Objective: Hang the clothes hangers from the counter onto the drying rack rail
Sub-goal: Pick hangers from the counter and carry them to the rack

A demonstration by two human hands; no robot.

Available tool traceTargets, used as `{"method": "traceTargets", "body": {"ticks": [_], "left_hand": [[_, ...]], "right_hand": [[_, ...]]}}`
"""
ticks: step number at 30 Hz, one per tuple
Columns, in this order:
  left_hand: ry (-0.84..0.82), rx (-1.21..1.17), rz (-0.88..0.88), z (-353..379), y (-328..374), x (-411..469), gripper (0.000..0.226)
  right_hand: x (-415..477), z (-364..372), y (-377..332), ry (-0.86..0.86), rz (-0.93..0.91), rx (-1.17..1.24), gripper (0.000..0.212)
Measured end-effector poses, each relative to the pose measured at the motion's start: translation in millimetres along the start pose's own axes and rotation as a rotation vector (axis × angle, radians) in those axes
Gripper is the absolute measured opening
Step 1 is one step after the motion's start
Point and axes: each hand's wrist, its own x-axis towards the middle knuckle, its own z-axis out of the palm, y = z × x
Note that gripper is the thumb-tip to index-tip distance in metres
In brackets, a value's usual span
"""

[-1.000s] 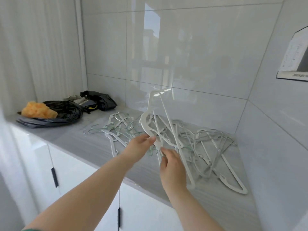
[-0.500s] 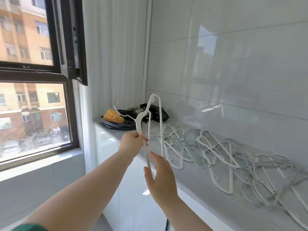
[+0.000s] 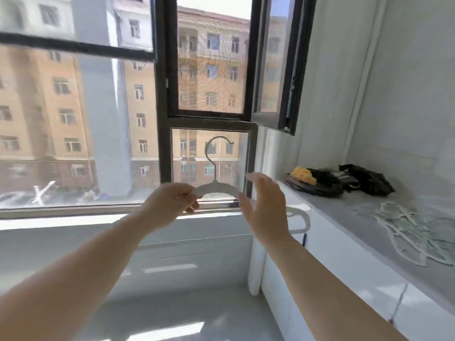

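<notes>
Holding the hanger [image 3: 216, 189] is the left hand [image 3: 170, 203]. Its fingers and thumb pinch the left side of the curved top, just under the hook [image 3: 216, 146]. The right hand [image 3: 266, 210] grips nothing. Its fingers are straight and spread, just beside the right side of the curved top. I cannot tell if it touches the hanger.

The hanger is up in the air, far out in front of the person, in front of the window [image 3: 162, 94]. Its long way runs from left to right. The hook stands straight up, with its open end on the right. Part of the right arm of the hanger peeks out low, past the right hand.

The rail is not in view. I think it is somewhere higher up, so the hanger must go up, hook first. The left hand is the one that has it, so that hand would likely do the lifting. The right hand is close enough to help keep it level.

More hangers lie in a pile [image 3: 413, 230] on the counter [image 3: 344, 210], off to the right and nearer the right arm.
</notes>
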Motion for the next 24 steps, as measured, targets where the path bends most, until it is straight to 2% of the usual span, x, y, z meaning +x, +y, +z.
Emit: {"method": "traceTargets", "body": {"ticks": [3,5,10,15,19,24], "left_hand": [[0.109,0.099,-0.057,-69,-17,-54,0.032],[0.174,0.207,-0.106,-112,-26,-89,0.033],[0.402,0.466,-0.273,-212,-47,-183,0.024],[0.610,0.609,-0.476,-296,-62,-288,0.029],[0.805,0.668,-0.600,-358,-59,-355,0.028],[0.920,0.808,-0.684,-447,-50,-400,0.022]], "right_hand": [[-7,37,-54,-0.368,-0.031,0.071,0.027],[-12,59,-97,-0.486,-0.036,0.227,0.026],[-15,116,-219,-0.615,-0.204,0.424,0.022],[-27,163,-351,-0.734,-0.391,0.602,0.017],[-41,185,-461,-0.761,-0.582,0.687,0.017],[-44,203,-587,-0.752,-0.758,0.751,0.019]]}}
